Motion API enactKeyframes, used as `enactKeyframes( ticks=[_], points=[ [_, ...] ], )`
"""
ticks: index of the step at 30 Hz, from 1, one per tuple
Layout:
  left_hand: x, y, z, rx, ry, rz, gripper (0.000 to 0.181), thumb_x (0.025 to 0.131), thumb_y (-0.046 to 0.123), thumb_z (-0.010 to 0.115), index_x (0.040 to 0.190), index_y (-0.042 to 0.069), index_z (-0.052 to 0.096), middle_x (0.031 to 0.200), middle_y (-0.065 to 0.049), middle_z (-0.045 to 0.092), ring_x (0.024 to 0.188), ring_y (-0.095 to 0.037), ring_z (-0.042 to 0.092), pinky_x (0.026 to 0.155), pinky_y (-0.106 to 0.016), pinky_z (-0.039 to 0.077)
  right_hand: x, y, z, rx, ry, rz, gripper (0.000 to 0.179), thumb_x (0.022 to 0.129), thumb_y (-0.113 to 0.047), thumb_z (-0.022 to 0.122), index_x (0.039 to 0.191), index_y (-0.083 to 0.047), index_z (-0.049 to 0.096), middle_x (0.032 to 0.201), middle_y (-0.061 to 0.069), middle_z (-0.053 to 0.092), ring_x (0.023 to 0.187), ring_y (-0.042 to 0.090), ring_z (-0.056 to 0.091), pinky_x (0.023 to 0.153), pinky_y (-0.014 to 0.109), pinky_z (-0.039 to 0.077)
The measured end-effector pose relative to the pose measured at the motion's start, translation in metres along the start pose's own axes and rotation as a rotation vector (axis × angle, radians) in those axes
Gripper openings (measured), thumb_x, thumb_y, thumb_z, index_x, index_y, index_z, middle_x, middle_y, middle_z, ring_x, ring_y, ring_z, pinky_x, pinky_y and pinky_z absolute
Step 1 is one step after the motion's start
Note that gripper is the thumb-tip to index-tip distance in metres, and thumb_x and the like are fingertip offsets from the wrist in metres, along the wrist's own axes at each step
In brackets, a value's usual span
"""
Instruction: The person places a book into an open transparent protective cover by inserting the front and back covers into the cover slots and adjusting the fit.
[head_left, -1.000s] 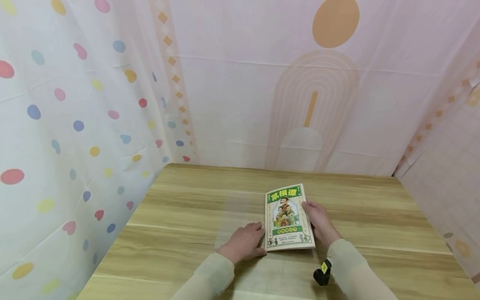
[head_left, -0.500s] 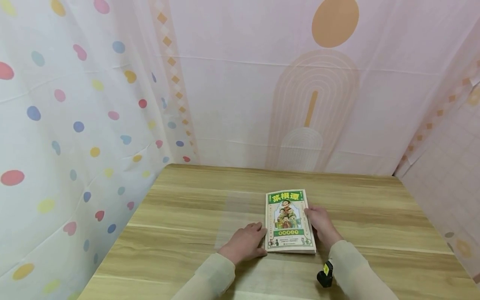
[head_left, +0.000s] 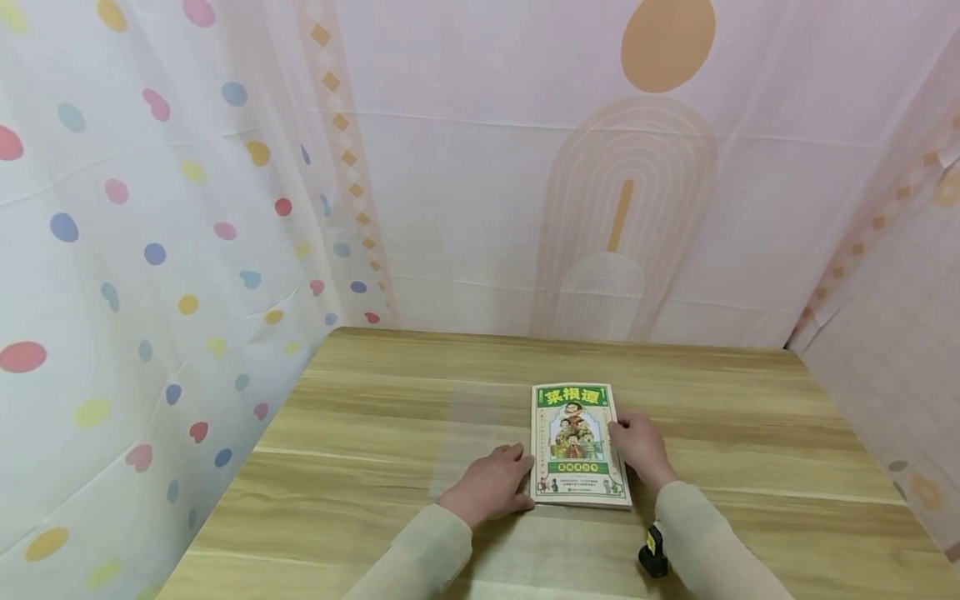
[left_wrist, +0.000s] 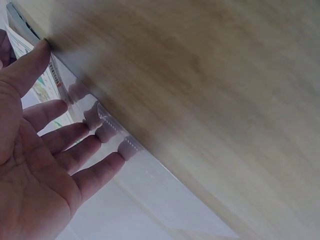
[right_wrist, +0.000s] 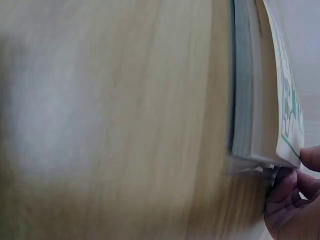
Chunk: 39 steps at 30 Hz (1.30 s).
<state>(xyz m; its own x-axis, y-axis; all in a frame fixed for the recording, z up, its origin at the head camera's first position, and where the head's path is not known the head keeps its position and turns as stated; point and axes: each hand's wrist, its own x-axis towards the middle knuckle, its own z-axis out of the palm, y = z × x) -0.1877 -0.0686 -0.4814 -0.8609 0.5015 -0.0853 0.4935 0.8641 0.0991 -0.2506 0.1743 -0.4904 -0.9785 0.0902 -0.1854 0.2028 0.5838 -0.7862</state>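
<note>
A paperback book [head_left: 576, 446] with a green-and-cream cover and a cartoon group on its front lies face up on the table. Along its right side my right hand [head_left: 642, 448] pinches the edge; in the right wrist view the thumb [right_wrist: 311, 158] presses on the front cover, which stands slightly off the pages, with the fingers curled below. My left hand [head_left: 491, 483] rests by the book's left edge, its fingers extended. Under those fingertips, in the left wrist view, a clear plastic film [left_wrist: 165, 200] spreads out from the book.
The wood-grain table [head_left: 360, 433] extends on all sides of the book. Behind it hangs a pale pink patterned curtain [head_left: 465, 208], with a dotted curtain [head_left: 172, 333] to the left. A small black device [head_left: 653, 552] with a yellow label sits by the right sleeve.
The book's tilted far and right part has come down, so it now lies flatter. My right hand has lowered slightly with it. The left hand has stayed in place.
</note>
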Motion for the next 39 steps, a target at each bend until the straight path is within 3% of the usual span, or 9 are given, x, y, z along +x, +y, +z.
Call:
enactKeyframes(
  ticks=[10, 15, 19, 32, 39],
  points=[
    [0.0011, 0.0003, -0.0018, -0.029, -0.030, -0.032, 0.059, 0.085, 0.042, 0.077, 0.133, 0.011, 0.060, 0.131, -0.011, 0.056, 0.126, -0.029, 0.052, 0.098, -0.040, 0.049, 0.0035, 0.0025, -0.0002, 0.003, -0.015, 0.003, 0.033, 0.101, -0.013, 0.052, 0.124, 0.009, 0.060, 0.113, 0.021, 0.062, 0.100, 0.032, 0.057, 0.086, 0.047, 0.048],
    [0.0002, -0.0005, -0.0036, -0.046, -0.050, -0.050, 0.062, 0.085, 0.042, 0.077, 0.136, 0.011, 0.058, 0.139, -0.013, 0.054, 0.129, -0.030, 0.050, 0.101, -0.041, 0.047, 0.0024, 0.0015, -0.0003, -0.018, -0.033, -0.016, 0.034, 0.101, -0.012, 0.051, 0.125, 0.010, 0.057, 0.113, 0.023, 0.061, 0.101, 0.033, 0.057, 0.087, 0.048, 0.048],
    [-0.0006, -0.0018, -0.0037, -0.042, -0.034, -0.038, 0.061, 0.084, 0.042, 0.078, 0.134, 0.011, 0.060, 0.136, -0.012, 0.056, 0.127, -0.029, 0.052, 0.099, -0.040, 0.048, 0.0012, 0.0008, 0.0001, -0.017, -0.042, -0.017, 0.033, 0.101, -0.013, 0.051, 0.125, 0.010, 0.055, 0.112, 0.022, 0.061, 0.098, 0.032, 0.057, 0.084, 0.046, 0.048],
    [-0.0019, -0.0017, -0.0050, -0.047, -0.033, -0.030, 0.061, 0.084, 0.042, 0.078, 0.133, 0.011, 0.060, 0.130, -0.010, 0.058, 0.123, -0.028, 0.055, 0.096, -0.040, 0.049, 0.0010, 0.0040, 0.0042, -0.003, -0.028, -0.002, 0.042, 0.102, -0.014, 0.047, 0.137, 0.010, 0.045, 0.126, 0.028, 0.054, 0.112, 0.037, 0.055, 0.095, 0.053, 0.045],
    [0.0018, -0.0013, -0.0051, -0.050, -0.032, -0.022, 0.062, 0.084, 0.042, 0.078, 0.134, 0.011, 0.060, 0.130, -0.009, 0.058, 0.124, -0.028, 0.054, 0.096, -0.040, 0.050, -0.0011, 0.0033, 0.0034, -0.066, -0.001, -0.030, 0.040, 0.103, -0.014, 0.045, 0.135, 0.010, 0.048, 0.124, 0.027, 0.058, 0.110, 0.036, 0.056, 0.094, 0.054, 0.046]
  ],
)
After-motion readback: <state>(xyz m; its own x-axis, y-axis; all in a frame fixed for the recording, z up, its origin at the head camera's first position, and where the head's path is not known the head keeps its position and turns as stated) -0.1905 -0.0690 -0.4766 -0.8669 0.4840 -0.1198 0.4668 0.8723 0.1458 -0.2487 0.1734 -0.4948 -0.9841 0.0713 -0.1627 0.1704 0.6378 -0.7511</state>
